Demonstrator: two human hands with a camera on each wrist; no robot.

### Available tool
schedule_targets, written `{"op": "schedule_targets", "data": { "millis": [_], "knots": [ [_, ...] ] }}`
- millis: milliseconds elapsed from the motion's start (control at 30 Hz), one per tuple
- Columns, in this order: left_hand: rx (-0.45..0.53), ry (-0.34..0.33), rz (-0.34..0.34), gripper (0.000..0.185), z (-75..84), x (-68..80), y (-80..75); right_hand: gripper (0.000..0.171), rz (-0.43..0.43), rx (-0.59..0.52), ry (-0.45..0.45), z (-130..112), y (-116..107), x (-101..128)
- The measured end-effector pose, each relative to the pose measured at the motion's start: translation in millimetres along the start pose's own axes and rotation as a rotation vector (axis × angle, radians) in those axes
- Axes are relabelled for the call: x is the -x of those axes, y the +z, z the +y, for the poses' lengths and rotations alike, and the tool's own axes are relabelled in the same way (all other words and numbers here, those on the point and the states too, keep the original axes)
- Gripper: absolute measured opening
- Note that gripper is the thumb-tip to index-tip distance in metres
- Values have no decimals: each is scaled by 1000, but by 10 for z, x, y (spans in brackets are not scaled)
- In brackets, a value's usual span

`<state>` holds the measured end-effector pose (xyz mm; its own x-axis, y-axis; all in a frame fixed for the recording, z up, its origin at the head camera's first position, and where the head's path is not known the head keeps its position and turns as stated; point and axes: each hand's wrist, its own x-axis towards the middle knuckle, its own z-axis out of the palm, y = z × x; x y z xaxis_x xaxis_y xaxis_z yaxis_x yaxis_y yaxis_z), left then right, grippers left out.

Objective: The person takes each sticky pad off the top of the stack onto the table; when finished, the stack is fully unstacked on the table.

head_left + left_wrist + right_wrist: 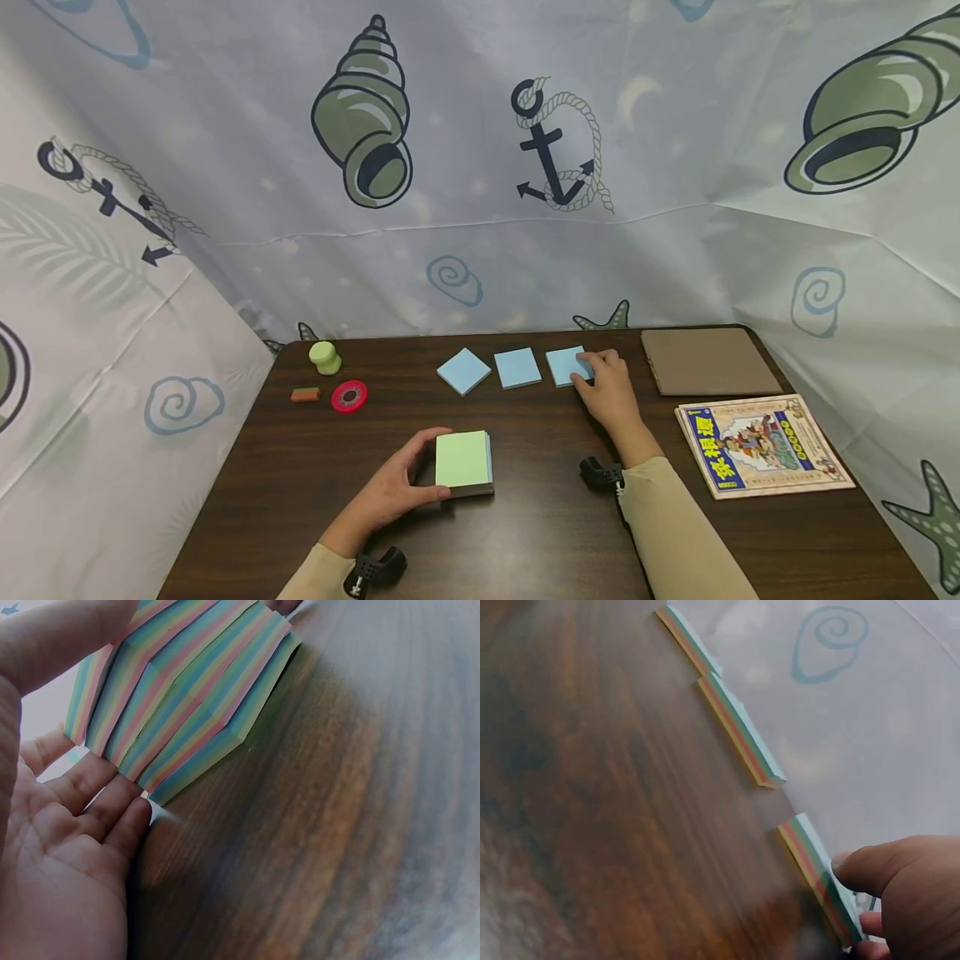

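My left hand (390,492) grips a stack of sticky note pads (462,460) from its left side, thumb at the near edge and fingers behind. The top pad is pale green. In the left wrist view the stack's striped sides (195,682) show several layered pads. Toward the back of the table, three light-blue-topped pads form a row. My right hand (611,396) pinches the rightmost sticky note pad (564,365) by its right end. To its left lie the middle pad (517,368) and the left pad (463,372), which is turned cornerwise.
At the back left are a green knob-shaped object (325,358), a small orange block (305,395) and a red ring-shaped roll (349,397). A flat brown board (712,361) and an illustrated booklet (765,446) lie on the right. A printed curtain (465,183) hangs behind the table.
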<state>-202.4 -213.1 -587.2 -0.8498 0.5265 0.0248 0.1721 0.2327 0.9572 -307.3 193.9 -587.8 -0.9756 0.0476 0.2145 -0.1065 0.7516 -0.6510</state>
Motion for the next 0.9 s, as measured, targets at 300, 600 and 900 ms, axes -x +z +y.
{"op": "schedule_targets", "data": {
  "millis": [300,600,900],
  "knots": [
    [-1,18,1,90,1,-3,2,41,69,-57,19,-142,-122,-9],
    [9,17,0,90,9,-1,3,38,-5,-152,-34,-405,-280,22],
    [12,35,0,90,-3,-13,4,36,-86,-159,-131,-731,-372,91]
  ]
}}
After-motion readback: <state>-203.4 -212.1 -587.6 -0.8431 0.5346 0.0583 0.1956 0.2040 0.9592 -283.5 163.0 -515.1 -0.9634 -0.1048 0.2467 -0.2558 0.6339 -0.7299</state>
